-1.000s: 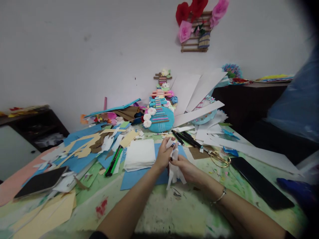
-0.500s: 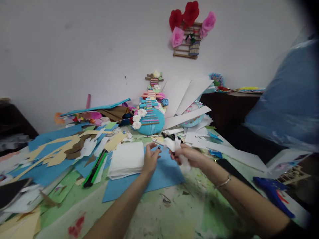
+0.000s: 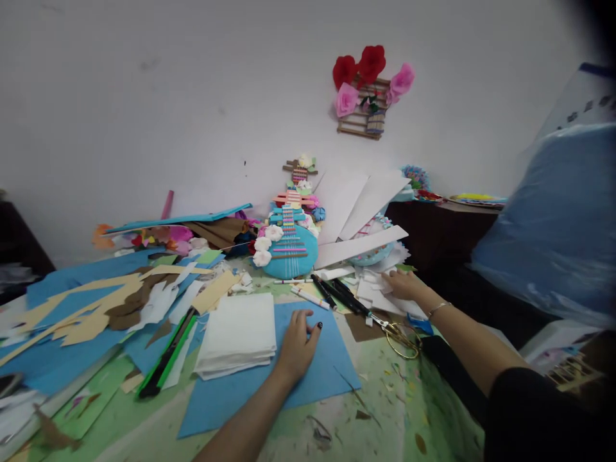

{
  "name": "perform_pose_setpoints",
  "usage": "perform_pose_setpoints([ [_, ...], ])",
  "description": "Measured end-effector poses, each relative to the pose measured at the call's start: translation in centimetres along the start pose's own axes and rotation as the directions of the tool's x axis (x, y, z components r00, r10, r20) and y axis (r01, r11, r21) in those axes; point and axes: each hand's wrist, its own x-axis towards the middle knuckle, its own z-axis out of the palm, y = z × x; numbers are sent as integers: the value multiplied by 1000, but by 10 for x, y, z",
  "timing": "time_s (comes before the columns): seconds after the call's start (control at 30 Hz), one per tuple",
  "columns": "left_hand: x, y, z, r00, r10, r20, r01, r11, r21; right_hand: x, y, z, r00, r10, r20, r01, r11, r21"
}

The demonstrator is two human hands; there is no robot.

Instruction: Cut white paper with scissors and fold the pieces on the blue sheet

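My left hand rests on a blue sheet, fingers loosely bent and apart, holding nothing. Just left of it lies a neat stack of white square paper. My right hand reaches to the far right, its fingers stretched over white paper scraps; whether it touches them is hard to see. Between the hands lie scissors with gold handles, black pens and a white marker. A green and black utility knife lies left of the stack.
Blue, tan and brown paper cutouts cover the left side. At the back stands a blue lute-shaped craft with white flowers. White strips lean beside it. A large blue plastic bag bulges at the right.
My right hand has moved right and away from me; the crumpled white tissue it held is no longer in it. My left hand has lowered onto the blue sheet. The view has tilted up slightly.
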Motion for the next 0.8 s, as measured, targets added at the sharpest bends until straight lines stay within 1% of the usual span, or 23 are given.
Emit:
perform_pose_setpoints([
  [0.1,-1,2,0,1000,2,1,-2,1000,-1,-1,2,-3,998,-60,-11,59,994,-87],
  [0.2,-9,7,-2,999,32,-5,-32,999,-2,-8,4,-7,994,-100,-44,92,984,-150],
  [0.27,-19,12,-5,995,102,16,-102,995,8,-16,2,-7,990,-124,-74,109,979,-173],
  [0.33,-29,17,-14,975,215,61,-218,974,55,-29,-5,-4,961,-184,-205,155,977,-148],
  [0.4,-37,20,-31,943,311,118,-328,930,169,-46,-22,0,921,-277,-273,260,961,-98],
  [0.43,-40,19,-43,933,329,148,-357,901,246,-57,-34,0,899,-321,-299,320,946,-55],
  [0.47,-42,17,-56,933,323,156,-358,873,330,-67,-49,0,882,-345,-322,362,932,-7],
  [0.53,-43,6,-86,951,283,128,-309,828,468,-88,-81,-3,859,-390,-332,443,891,101],
  [0.57,-42,-1,-101,956,262,131,-292,806,514,-98,-98,-6,854,-420,-306,481,862,162],
  [0.6,-41,-9,-116,962,242,127,-272,791,548,-106,-114,-8,857,-428,-286,494,841,222],
  [0.67,-39,-24,-141,969,184,165,-246,775,583,-119,-142,-11,870,-422,-257,489,805,335],
  [0.73,-36,-37,-158,971,100,219,-211,791,574,-124,-164,-9,872,-430,-236,490,761,426],
  [0.8,-35,-47,-168,954,88,288,-238,806,541,-121,-181,-5,872,-428,-238,488,718,496],
])
